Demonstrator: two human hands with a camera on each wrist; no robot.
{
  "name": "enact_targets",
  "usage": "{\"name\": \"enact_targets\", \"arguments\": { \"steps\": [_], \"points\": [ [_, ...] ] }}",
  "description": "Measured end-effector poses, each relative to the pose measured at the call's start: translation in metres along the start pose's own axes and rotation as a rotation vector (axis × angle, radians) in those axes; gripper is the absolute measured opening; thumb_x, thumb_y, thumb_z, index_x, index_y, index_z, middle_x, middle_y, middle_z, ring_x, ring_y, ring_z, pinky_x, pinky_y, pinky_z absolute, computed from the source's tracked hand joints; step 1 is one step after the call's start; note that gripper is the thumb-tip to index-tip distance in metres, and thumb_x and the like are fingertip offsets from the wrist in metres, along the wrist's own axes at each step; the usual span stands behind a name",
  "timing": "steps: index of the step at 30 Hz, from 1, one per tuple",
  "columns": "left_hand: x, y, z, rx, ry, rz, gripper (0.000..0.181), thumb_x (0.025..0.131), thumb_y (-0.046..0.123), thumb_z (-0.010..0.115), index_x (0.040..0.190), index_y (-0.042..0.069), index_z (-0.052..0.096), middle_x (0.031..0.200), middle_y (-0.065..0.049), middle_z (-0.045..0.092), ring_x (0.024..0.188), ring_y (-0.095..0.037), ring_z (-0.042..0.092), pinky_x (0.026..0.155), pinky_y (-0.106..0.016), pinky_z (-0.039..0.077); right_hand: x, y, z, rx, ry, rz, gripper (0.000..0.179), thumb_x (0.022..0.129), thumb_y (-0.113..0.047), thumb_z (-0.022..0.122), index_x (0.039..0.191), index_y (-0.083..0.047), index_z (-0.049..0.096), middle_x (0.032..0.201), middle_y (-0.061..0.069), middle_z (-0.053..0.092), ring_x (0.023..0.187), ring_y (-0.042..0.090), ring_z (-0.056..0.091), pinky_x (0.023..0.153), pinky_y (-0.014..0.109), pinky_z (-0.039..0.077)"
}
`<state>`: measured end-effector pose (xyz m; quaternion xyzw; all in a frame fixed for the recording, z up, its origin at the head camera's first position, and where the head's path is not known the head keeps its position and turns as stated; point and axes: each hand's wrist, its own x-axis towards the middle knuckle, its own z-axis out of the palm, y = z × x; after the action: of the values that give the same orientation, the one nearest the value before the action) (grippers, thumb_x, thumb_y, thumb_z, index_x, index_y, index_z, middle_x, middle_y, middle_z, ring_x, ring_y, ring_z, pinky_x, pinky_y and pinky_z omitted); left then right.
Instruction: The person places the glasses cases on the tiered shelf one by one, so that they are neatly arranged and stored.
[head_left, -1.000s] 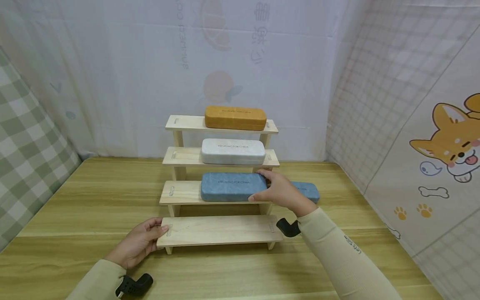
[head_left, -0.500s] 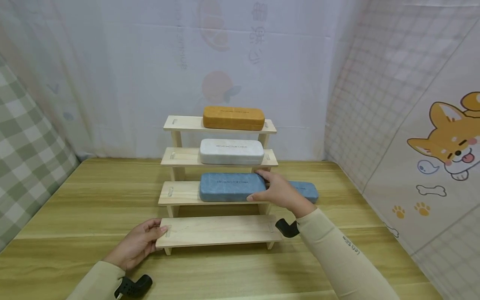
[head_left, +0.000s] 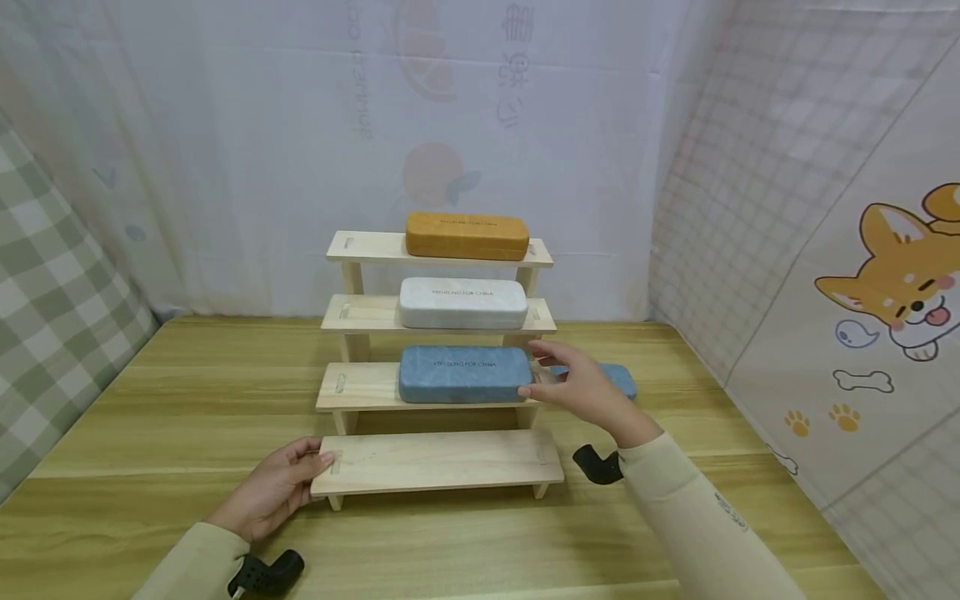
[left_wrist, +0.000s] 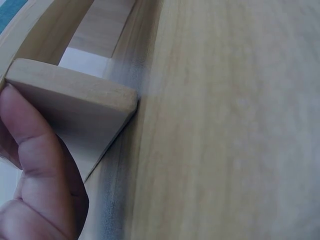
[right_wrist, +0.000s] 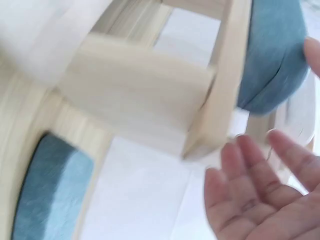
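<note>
While pinching the rack at left with left hand, holds right hand loosely spread beside the rack's blue case.

Head view: mid-bright, even, diffuse light. Soft shadow under the lowest shelf; curtain reads flat and greyish. Lettering on the blue case slightly smeared. Wide-lens stretch toward the edges. Left wrist: dimmer, cool cast, tabletop grain soft and hazy toward the right. Right wrist: brightest, whites near clipping low centre, wooden panel blurred, right hand a bit soft.
</note>
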<state>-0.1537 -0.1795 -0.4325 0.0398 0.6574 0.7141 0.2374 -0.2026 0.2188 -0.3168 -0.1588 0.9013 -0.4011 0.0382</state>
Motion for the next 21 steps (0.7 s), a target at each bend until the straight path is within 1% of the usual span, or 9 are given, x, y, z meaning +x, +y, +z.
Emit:
{"name": "enact_targets", "arguments": {
  "steps": [4,8,11,14,17,21],
  "points": [
    [-0.001,0.001,0.0,0.009,0.009,0.0,0.066,0.103,0.018,0.047,0.144,-0.017,0.007,0.123,-0.015,0.049,0.098,-0.011,0.059,0.083,-0.031,0.054,-0.003,0.012,-0.006,0.028,0.048,-0.016,0.067,0.088,-0.024,0.073,0.143,0.0,0.043,0.14,0.02,0.048,0.124,0.036,0.049,0.098,0.049,0.045],
    [-0.001,0.001,-0.001,0.006,0.008,0.001,0.066,0.103,0.018,0.047,0.143,-0.017,0.009,0.121,-0.012,0.05,0.098,-0.011,0.059,0.083,-0.031,0.054,-0.007,0.024,-0.014,0.054,0.085,-0.015,0.062,0.089,-0.022,0.072,0.141,-0.001,0.046,0.136,0.02,0.052,0.121,0.035,0.052,0.096,0.048,0.047],
    [0.0,0.001,-0.001,0.004,0.005,0.003,0.066,0.103,0.018,0.048,0.143,-0.017,0.009,0.12,-0.011,0.051,0.097,-0.011,0.059,0.083,-0.03,0.054,-0.008,0.033,-0.02,0.059,0.1,-0.012,0.061,0.09,-0.022,0.071,0.141,-0.002,0.046,0.135,0.02,0.052,0.121,0.035,0.052,0.095,0.048,0.048],
    [0.0,0.0,-0.001,0.004,0.009,0.002,0.066,0.103,0.018,0.048,0.143,-0.017,0.009,0.12,-0.011,0.051,0.097,-0.01,0.059,0.083,-0.03,0.054,-0.006,0.043,-0.025,0.047,0.119,-0.006,0.062,0.09,-0.026,0.07,0.142,-0.001,0.045,0.135,0.02,0.052,0.12,0.035,0.052,0.093,0.046,0.05],
    [0.0,0.0,-0.001,0.003,0.015,0.0,0.067,0.103,0.018,0.048,0.143,-0.017,0.009,0.12,-0.011,0.051,0.097,-0.01,0.06,0.082,-0.03,0.054,-0.003,0.055,-0.03,0.041,0.125,0.012,0.064,0.09,-0.03,0.07,0.143,-0.002,0.044,0.137,0.02,0.051,0.122,0.035,0.051,0.092,0.046,0.05],
    [0.0,-0.001,0.001,-0.011,0.019,-0.006,0.067,0.102,0.018,0.05,0.143,-0.016,0.01,0.119,-0.01,0.052,0.097,-0.011,0.06,0.082,-0.031,0.054,-0.001,0.07,-0.037,0.05,0.115,0.043,0.067,0.09,-0.032,0.07,0.144,-0.003,0.042,0.142,0.021,0.046,0.126,0.038,0.047,0.094,0.05,0.048]
  ]
}}
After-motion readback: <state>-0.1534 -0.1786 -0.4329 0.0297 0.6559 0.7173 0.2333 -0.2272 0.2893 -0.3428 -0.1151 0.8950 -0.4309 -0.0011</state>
